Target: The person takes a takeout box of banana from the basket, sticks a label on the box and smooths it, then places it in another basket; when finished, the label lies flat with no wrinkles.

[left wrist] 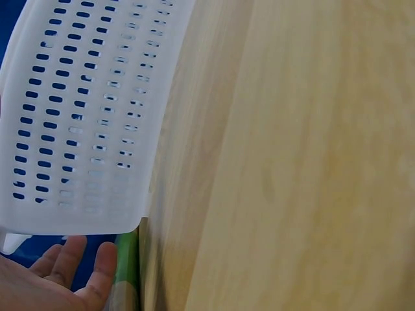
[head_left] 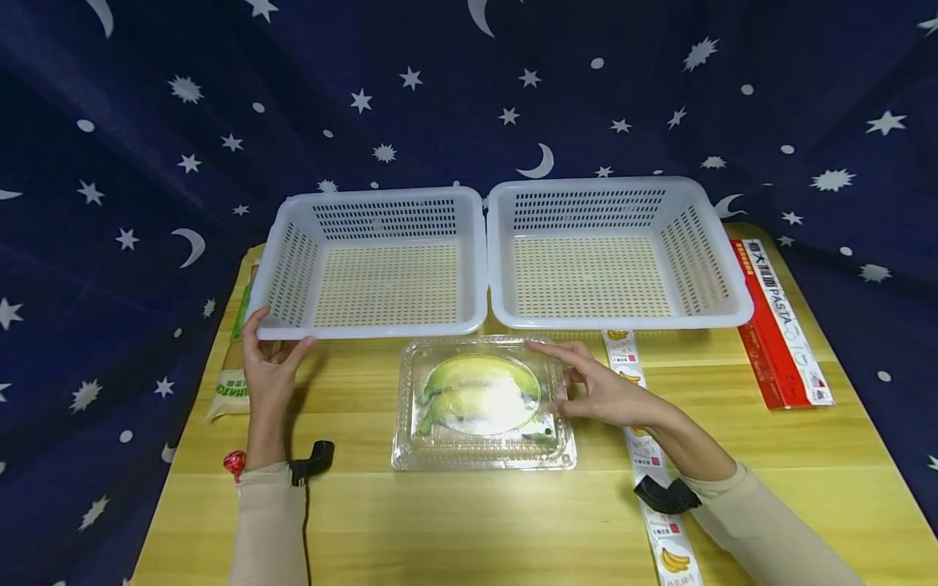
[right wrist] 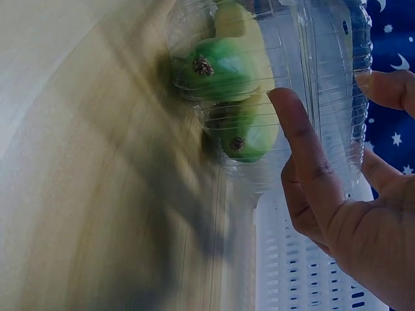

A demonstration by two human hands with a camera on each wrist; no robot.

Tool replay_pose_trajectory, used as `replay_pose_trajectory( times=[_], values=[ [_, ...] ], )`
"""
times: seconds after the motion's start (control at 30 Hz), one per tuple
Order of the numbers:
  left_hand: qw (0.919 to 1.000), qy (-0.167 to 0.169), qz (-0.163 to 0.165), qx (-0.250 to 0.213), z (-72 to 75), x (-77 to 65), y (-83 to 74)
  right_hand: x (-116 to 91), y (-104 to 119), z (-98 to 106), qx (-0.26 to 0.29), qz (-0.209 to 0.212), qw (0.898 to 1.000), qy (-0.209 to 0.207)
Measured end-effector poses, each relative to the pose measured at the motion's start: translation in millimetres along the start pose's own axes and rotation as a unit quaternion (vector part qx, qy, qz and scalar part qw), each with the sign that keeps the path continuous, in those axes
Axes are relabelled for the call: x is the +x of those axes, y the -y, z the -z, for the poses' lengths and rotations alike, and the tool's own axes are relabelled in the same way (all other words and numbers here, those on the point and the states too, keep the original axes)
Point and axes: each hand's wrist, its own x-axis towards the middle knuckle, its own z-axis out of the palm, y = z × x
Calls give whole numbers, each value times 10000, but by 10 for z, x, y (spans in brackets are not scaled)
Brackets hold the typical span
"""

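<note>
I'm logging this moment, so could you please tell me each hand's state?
Left hand: open, at the left white basket's near-left corner.
Right hand: open, fingers spread at the clear plastic clamshell's right side.

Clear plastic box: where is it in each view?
Head: the clear box sits below centre, in front of two white baskets.
Left wrist: not in this picture.
Right wrist: the clear box, upper part, right of centre.
Shared landmark: the wooden tabletop, in all three views.

Glare whitens the clear lid (head_left: 487, 405), and soft shadows streak the tabletop (right wrist: 84, 214) beside it.
</note>
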Motion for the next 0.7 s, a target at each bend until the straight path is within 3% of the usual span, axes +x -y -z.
replay_pose_trajectory(
  times=[0.37, 0.47, 0.6, 0.7],
  values=[
    [10000, 59, 40, -19, -30, -9, -15, -21, -19, 20, 115, -27, 9999, 73],
    [9995, 12, 10, 314, -43, -23, -54, -37, -32, 24, 198, 14, 9998, -7],
    [9950, -252, -351, 898, -79, -110, -188, -69, -51, 22, 274, 131, 9993, -208],
    [9857, -531, -1028, 1224, -148, -242, -371, -124, -73, 34, 211, 190, 9990, -355]
  ],
)
